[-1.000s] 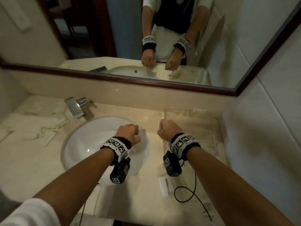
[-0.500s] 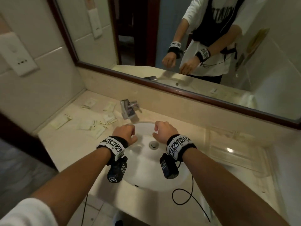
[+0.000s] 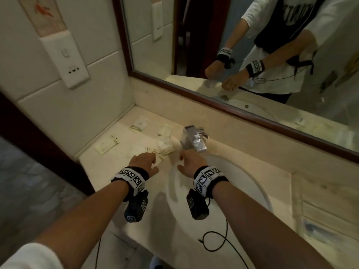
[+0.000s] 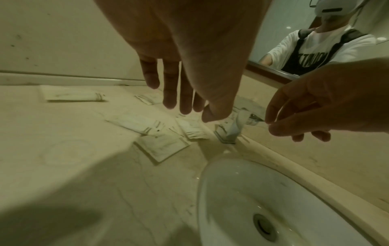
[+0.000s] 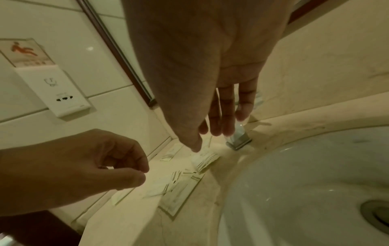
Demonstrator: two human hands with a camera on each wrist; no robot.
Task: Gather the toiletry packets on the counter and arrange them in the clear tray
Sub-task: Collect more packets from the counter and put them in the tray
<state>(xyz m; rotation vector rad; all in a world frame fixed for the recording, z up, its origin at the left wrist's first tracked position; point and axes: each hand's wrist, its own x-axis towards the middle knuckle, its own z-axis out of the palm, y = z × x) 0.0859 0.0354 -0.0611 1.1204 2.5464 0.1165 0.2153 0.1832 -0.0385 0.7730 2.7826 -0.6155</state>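
Several flat pale toiletry packets (image 3: 165,149) lie scattered on the counter left of the faucet; one packet (image 3: 105,146) sits apart near the left wall. In the left wrist view a square packet (image 4: 161,147) lies closest to the basin. My left hand (image 3: 149,160) hovers just above the packets with relaxed fingers (image 4: 170,93) and holds nothing. My right hand (image 3: 184,160) hangs beside it near the faucet base, its fingers (image 5: 227,116) also loose and empty. The clear tray (image 3: 326,206) stands on the counter at the far right.
The chrome faucet (image 3: 193,140) stands right behind my right hand. The white sink (image 3: 239,171) lies between the packets and the tray. A mirror (image 3: 252,55) runs along the back wall. A wall socket plate (image 3: 66,59) is on the left wall.
The view has swung left. Both hands have moved from over the sink to the packets left of the faucet, and their fists have loosened into relaxed fingers.
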